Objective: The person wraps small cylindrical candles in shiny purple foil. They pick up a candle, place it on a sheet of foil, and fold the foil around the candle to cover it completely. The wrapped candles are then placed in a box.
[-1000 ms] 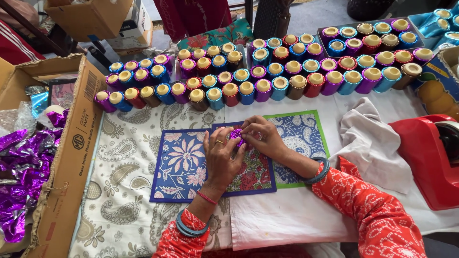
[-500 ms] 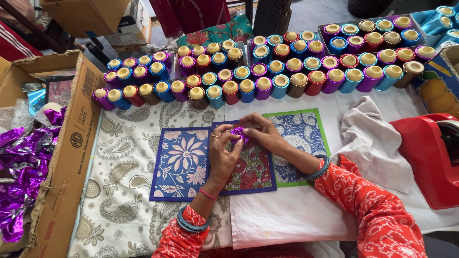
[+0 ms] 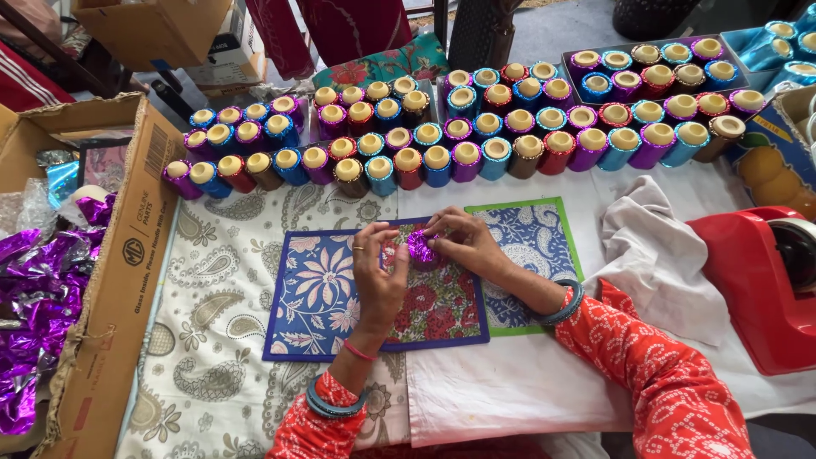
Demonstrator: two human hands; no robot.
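Bright, even daylight fills the scene, with soft shadows only. The crumpled purple foil sheets [image 3: 30, 297] throw sharp white glints, and the shiny red plastic tape dispenser [image 3: 748, 280] carries a pale sheen. Focus is crisp at the centre. Wide-angle distortion bends the rows of foil-wrapped candle cups [image 3: 442, 157] and stretches the corners.

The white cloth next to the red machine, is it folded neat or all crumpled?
Crumpled. The white cloth lies bunched in loose wrinkles on the table, beside the red machine.
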